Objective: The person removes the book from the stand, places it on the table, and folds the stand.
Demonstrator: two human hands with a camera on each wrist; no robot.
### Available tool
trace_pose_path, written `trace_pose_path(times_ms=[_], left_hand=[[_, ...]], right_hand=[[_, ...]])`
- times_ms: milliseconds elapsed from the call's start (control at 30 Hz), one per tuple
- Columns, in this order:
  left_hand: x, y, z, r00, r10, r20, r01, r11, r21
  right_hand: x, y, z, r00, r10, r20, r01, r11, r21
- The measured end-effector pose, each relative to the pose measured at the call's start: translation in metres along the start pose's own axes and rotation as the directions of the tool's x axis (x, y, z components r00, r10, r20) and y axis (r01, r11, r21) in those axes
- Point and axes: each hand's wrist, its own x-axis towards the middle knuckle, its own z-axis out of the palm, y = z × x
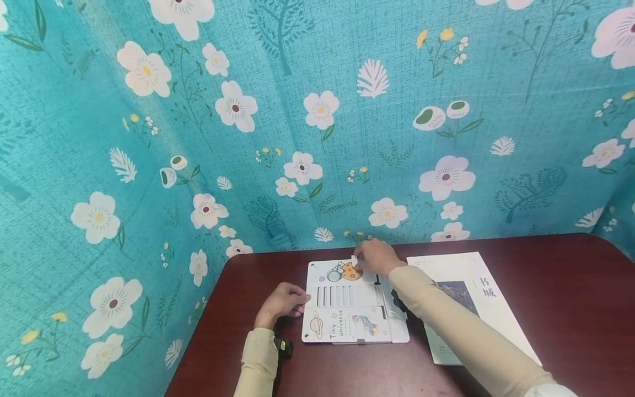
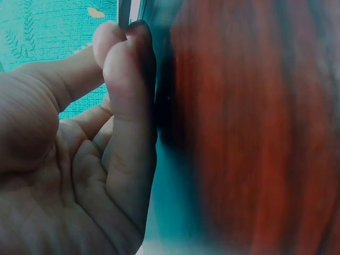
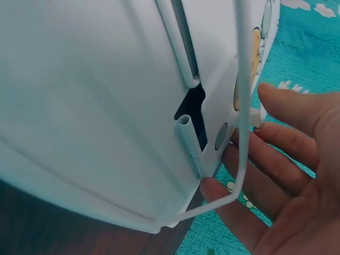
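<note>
A white metal book stand (image 1: pixel 342 320) with cartoon planets and "Tiny universe" printed on it lies on the table. My left hand (image 1: pixel 286 300) is at its left edge; in the left wrist view the thumb and index finger pinch the thin edge (image 2: pixel 130 11). At the far edge, my right hand (image 1: pixel 378 256) pinches a small white tab (image 3: pixel 256 117) between thumb and fingers. Close up in the right wrist view, a rolled hinge (image 3: pixel 186 130) and a bent white wire (image 3: pixel 243 106) run along the stand.
A large white book (image 1: pixel 496 314) with a dark picture on its cover lies to the right, partly under the right sleeve (image 1: pixel 456 320). Behind the dark red table (image 1: pixel 560 275) hangs a teal flowered curtain (image 1: pixel 337 143).
</note>
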Motion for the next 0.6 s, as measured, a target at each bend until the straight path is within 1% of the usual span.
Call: trace_pose_path(times_ms=[100, 267, 333, 500, 567, 600], left_hand=[[-0.001, 0.000, 0.000, 1.000, -0.002, -0.002, 0.002, 1.000, 0.002], [-0.001, 0.000, 0.000, 1.000, 0.000, -0.003, 0.000, 1.000, -0.003], [-0.001, 0.000, 0.000, 1.000, -0.001, 0.000, 0.001, 1.000, -0.008], [-0.001, 0.000, 0.000, 1.000, 0.000, 0.002, 0.000, 1.000, -0.008], [-0.001, 0.000, 0.000, 1.000, 0.000, -0.003, 0.000, 1.000, -0.004], [-0.001, 0.000, 0.001, 1.000, -0.001, -0.004, 0.001, 1.000, -0.004]], right_hand=[[-0.003, 0.001, -0.002, 1.000, -0.007, 0.019, 0.007, 0.999, 0.036], [-0.013, 0.003, -0.005, 0.998, -0.053, 0.044, 0.048, 0.993, 0.106], [-0.020, 0.005, -0.007, 0.997, -0.058, 0.042, 0.053, 0.992, 0.113], [-0.044, 0.008, -0.011, 1.000, -0.026, 0.015, 0.024, 0.994, 0.111], [-0.053, 0.010, -0.012, 0.999, -0.031, -0.003, 0.032, 0.993, 0.115], [-0.057, 0.010, -0.012, 0.999, -0.046, -0.013, 0.047, 0.993, 0.108]])
